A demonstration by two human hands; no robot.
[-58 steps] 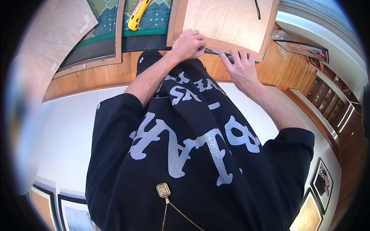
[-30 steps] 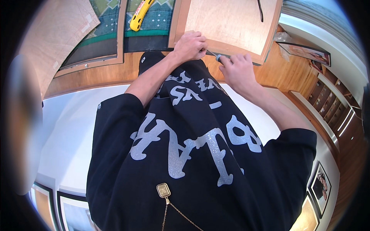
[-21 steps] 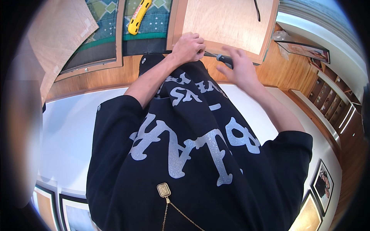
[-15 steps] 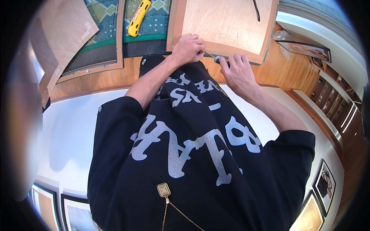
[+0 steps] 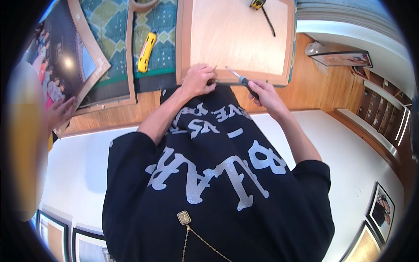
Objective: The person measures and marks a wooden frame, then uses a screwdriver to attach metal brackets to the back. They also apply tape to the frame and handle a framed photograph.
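Observation:
My right hand is closed round the dark handle of a screwdriver. Its metal tip points up and left over the frame's near rail, apart from my other hand. At the near left corner of a wooden frame with a pale backing board, my left hand is curled with its fingertips together. A tiny thin piece shows by those fingers, too small to name. What lies inside the grip is hidden.
A yellow utility knife lies on the green patterned cloth. On the board sits a tape measure. At left another person's hand holds a photo print over a second frame. A tape roll lies farther back.
The screwdriver has drawn away from my left hand, its shaft now in plain sight. At left, the other person's panel has turned to show a photo. The view has shifted, revealing the tape measure.

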